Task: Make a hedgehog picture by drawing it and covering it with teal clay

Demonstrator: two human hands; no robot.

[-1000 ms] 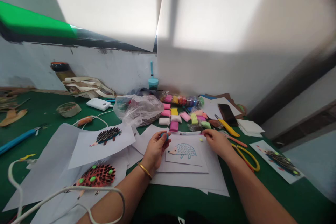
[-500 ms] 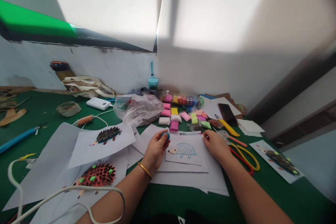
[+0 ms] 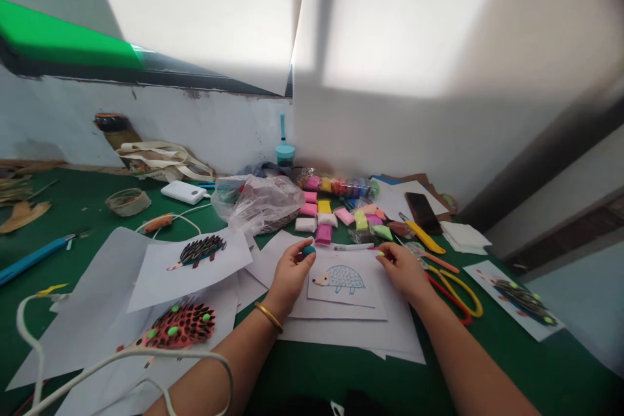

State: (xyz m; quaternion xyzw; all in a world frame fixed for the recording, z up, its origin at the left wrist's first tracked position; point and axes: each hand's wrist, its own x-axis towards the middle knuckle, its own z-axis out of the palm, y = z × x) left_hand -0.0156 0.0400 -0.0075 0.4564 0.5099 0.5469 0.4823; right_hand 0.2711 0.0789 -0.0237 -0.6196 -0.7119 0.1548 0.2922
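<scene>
My left hand (image 3: 291, 273) pinching a blue ball (image 3: 308, 251), my right hand (image 3: 404, 270) now pinching the yellow-green bit (image 3: 380, 253), earlier lying loose

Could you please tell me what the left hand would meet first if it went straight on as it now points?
Probably the magenta packet, just beyond the blue ball in the left hand; height is hard to judge, so the hand might pass over it.

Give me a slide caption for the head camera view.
Left hand holding a blue ball, right hand opposite, a hedgehog drawing between them and colorful packets beyond.
</scene>
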